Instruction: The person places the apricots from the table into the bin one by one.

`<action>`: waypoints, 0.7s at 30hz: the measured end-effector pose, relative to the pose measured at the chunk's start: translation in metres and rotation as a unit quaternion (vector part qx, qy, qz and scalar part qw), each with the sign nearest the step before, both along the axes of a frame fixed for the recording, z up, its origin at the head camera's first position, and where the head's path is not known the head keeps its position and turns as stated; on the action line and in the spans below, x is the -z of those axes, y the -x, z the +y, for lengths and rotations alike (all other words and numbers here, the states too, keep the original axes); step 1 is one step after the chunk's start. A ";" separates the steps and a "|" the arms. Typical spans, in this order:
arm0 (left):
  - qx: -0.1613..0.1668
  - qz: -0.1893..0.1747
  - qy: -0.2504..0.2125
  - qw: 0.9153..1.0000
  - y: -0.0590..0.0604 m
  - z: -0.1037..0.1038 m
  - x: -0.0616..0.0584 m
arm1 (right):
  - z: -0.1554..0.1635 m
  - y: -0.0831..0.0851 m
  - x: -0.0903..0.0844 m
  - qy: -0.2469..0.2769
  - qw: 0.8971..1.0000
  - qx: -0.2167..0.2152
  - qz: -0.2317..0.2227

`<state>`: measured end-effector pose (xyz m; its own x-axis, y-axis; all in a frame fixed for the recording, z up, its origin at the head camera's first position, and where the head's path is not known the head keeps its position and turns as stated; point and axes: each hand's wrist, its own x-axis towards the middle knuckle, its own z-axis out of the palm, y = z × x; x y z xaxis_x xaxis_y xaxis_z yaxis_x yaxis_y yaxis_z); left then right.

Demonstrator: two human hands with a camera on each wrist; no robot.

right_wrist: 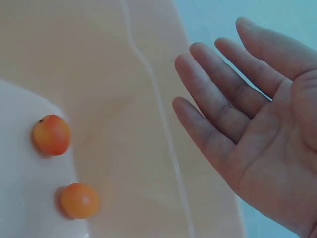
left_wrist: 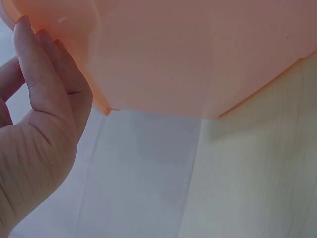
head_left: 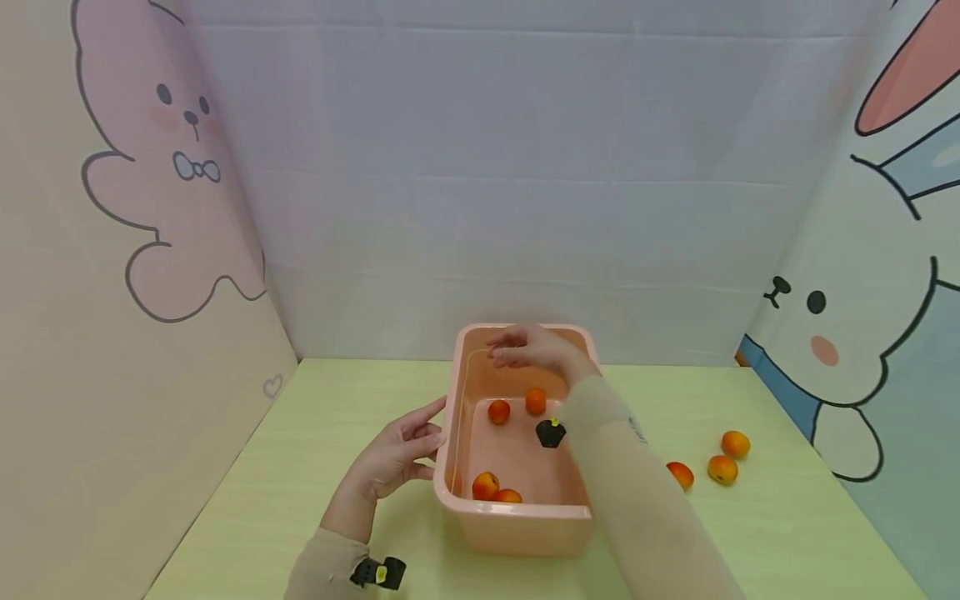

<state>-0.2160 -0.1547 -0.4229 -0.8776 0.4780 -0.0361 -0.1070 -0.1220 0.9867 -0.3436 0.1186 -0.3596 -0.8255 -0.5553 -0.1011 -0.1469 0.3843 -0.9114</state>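
- Pale green table (head_left: 315,467) inside cartoon-rabbit panels; pink plastic tub (head_left: 517,521) sits mid-table toward the near edge
- Left hand (head_left: 393,457), fingers straight, rests against the tub's left wall; right hand (head_left: 528,348) hovers spread and empty over the far end
- Four orange fruits in the tub (head_left: 498,412); three on the table (head_left: 722,469) to its right
- Judged: tub light, stiff, smooth; hold by rim; fruits small, round, likely to roll

Right arm hides part of one orange fruit (head_left: 680,474); basin (left_wrist: 198,54) cropped, maybe half.
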 end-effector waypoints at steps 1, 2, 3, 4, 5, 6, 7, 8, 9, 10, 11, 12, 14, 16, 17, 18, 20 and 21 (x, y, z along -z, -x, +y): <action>0.000 0.000 0.000 1.000 0.000 0.000 0.000 | 0.001 -0.001 -0.005 -0.004 1.000 -0.006 0.004; 0.000 -0.001 0.000 1.000 0.000 0.000 0.000 | 0.002 -0.002 -0.009 -0.009 1.000 -0.015 0.010; 0.001 -0.002 -0.002 1.000 0.000 0.000 0.000 | 0.003 -0.004 -0.015 -0.021 0.999 -0.022 0.019; 0.001 -0.002 -0.003 1.000 0.000 -0.001 0.001 | 0.005 -0.006 -0.020 -0.032 0.998 -0.032 0.033; 0.002 -0.002 -0.004 1.000 0.000 -0.001 0.001 | 0.006 -0.008 -0.025 -0.043 0.997 -0.042 0.045; 0.003 -0.003 -0.006 1.000 0.000 -0.001 0.001 | 0.007 -0.009 -0.029 -0.050 0.996 -0.052 0.057; 0.004 -0.003 -0.007 1.000 0.000 -0.001 0.001 | 0.008 -0.011 -0.033 -0.058 0.994 -0.060 0.074; 0.005 -0.003 -0.008 1.000 0.000 -0.001 0.002 | 0.009 -0.014 -0.037 -0.066 0.991 -0.068 0.091; 0.005 -0.003 -0.009 1.000 0.000 -0.001 0.002 | 0.011 -0.016 -0.041 -0.070 0.989 -0.074 0.105; 0.006 -0.003 -0.010 1.000 0.000 -0.001 0.002 | 0.012 -0.018 -0.044 -0.073 0.987 -0.078 0.116; 0.006 -0.003 -0.011 1.000 0.000 -0.001 0.002 | 0.013 -0.021 -0.047 -0.071 0.986 -0.082 0.125; 0.007 -0.003 -0.012 1.000 0.000 -0.001 0.002 | 0.015 -0.024 -0.051 -0.067 0.985 -0.086 0.134; 0.008 -0.003 -0.014 1.000 0.000 -0.001 0.002 | 0.019 -0.029 -0.057 -0.058 0.983 -0.091 0.149; 0.009 -0.002 -0.013 1.000 0.000 0.000 0.002 | 0.023 -0.035 -0.063 -0.050 0.982 -0.092 0.159; 0.009 -0.002 -0.013 1.000 0.001 0.000 0.002 | 0.025 -0.038 -0.066 -0.046 0.981 -0.090 0.164; 0.008 -0.002 -0.012 1.000 0.001 0.000 0.002 | 0.027 -0.040 -0.069 -0.043 0.980 -0.088 0.170; 0.006 -0.002 -0.010 1.000 0.001 0.000 0.002 | 0.032 -0.046 -0.073 -0.035 0.979 -0.085 0.181; 0.005 -0.001 -0.009 1.000 0.001 0.000 0.002 | 0.035 -0.048 -0.075 -0.029 0.979 -0.084 0.186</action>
<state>-0.2169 -0.1550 -0.4248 -0.8723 0.4881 -0.0296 -0.1107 -0.1381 0.9842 -0.2957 0.1539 -0.2849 -0.7088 -0.6884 0.1539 -0.5299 0.3756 -0.7603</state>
